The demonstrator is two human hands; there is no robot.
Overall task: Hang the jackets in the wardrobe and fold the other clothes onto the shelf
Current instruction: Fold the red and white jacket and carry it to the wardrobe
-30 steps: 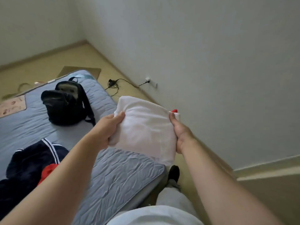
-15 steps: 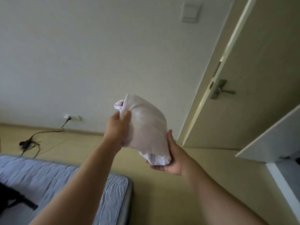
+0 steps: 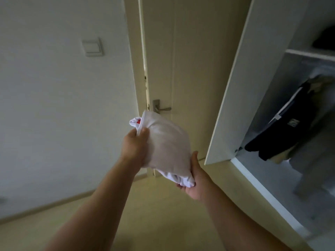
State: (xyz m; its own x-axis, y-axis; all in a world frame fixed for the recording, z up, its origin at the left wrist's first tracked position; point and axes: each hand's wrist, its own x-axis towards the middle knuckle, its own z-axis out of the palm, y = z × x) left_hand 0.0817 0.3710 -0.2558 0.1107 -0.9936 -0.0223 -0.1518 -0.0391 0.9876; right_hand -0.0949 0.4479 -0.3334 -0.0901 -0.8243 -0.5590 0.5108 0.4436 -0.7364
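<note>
A folded white garment (image 3: 167, 145) with a bit of red showing at its top corner is held in front of me between both hands. My left hand (image 3: 135, 148) grips its upper left edge, thumb on top. My right hand (image 3: 194, 180) cups it from below at the lower right. The open wardrobe (image 3: 272, 124) stands at the right. A dark jacket (image 3: 286, 124) hangs inside it, with a lighter garment behind. A white shelf (image 3: 310, 54) crosses the wardrobe above the jacket, with something dark lying on it.
The wardrobe's white door (image 3: 233, 87) stands open toward me, just right of the garment. Behind it is a closed cream room door (image 3: 181, 60) with a metal handle (image 3: 162, 107). A light switch (image 3: 92, 47) sits on the left wall. Pale floor lies below.
My view has swung right, from the bed to the room door and open wardrobe. Both hands carried the white garment along; my right hand shifted from its side to underneath it.
</note>
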